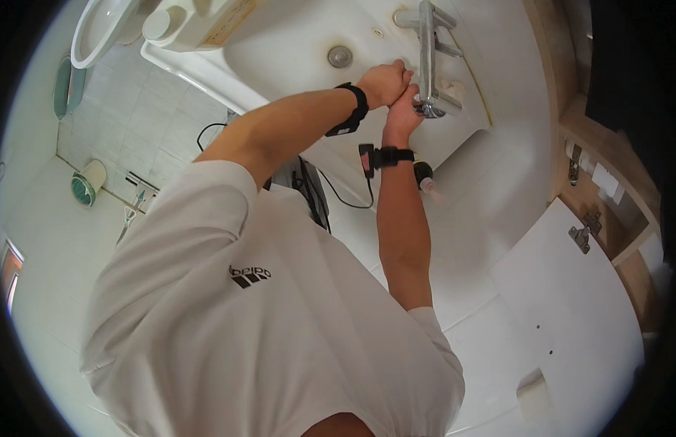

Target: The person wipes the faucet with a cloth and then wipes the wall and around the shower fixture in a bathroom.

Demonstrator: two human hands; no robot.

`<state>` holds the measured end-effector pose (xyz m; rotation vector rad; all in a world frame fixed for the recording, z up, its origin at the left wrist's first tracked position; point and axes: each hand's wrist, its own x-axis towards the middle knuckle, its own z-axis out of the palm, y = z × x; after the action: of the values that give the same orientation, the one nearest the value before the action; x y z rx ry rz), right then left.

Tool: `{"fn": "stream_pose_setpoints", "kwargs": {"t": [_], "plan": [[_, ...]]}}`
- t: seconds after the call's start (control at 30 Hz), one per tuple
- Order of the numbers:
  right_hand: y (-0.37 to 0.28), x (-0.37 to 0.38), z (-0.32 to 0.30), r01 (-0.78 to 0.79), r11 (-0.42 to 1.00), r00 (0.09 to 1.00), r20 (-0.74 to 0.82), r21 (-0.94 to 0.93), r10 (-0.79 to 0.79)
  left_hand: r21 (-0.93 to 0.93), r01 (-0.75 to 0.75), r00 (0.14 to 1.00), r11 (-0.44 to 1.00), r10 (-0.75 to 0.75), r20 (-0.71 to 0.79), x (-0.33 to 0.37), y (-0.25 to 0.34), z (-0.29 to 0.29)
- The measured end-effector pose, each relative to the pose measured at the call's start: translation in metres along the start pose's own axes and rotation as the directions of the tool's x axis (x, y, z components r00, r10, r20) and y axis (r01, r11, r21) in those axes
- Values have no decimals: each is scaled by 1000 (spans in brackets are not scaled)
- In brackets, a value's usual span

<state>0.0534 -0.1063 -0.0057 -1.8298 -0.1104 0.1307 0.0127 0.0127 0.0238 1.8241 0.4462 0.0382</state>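
White-tiled bathroom, seen from way up top looking down, so everything bends toward the edges. Main thing in view is a white washbasin point(294, 51) with a round metal drain point(339, 56) in the bowl and a chrome mixer tap point(427, 44) mounted at its far side, spout running toward the person.

Both hands are up at the end of that spout. The left hand point(384, 81) sits on top, fingers curled together into a loose fist right against the spout tip, and the right hand point(405, 109) comes up from underneath, touching the left one and the tap end point(430, 109). Pretty sure the right fingers are wrapped on the spout tip, but they're mostly hidden behind the other hand, so I can't tell how tight. Each wrist has a black strap: the left wrist band point(355, 108) and the right wrist band point(385, 156), which has a small black box hanging off it.

Other stuff: a small bottle with a dark cap point(424, 175) just past the right forearm, a black cable point(345, 197) looping below the basin, a toilet point(97, 29) in the top left corner, a little green-and-white bin point(88, 182) on the floor well off to the left, and a white cabinet door point(571, 291) swung open on the right with its metal hinges point(580, 237) showing. The person's in a white T-shirt point(243, 328).
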Motion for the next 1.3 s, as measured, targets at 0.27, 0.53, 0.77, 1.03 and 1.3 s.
{"fn": "stream_pose_setpoints", "kwargs": {"t": [0.27, 0.53, 0.77, 1.03, 1.3], "plan": [[-1, 3, 5, -81, 997, 996, -47, -18, 80, -9, -106, 994, 994, 107, 12, 2, 4, -9], [2, -4, -2, -120, 985, 993, 3, 121, 120, -157, -4, 997, 988, 15, 72, -17, 12, -4], [-16, -9, 4, -413, 911, 909, -64, 2, 412, -231, -82, 996, 970, 84, -1, -3, -31, -2], [-67, -8, -13, -789, 172, 569, 595, 590, 568, -420, 177, 981, 890, -193, 4, -13, -50, -25], [-60, -14, -8, -712, 137, 622, 528, 689, 578, -585, 277, 942, 762, -335, 9, -45, -48, -95]]}}
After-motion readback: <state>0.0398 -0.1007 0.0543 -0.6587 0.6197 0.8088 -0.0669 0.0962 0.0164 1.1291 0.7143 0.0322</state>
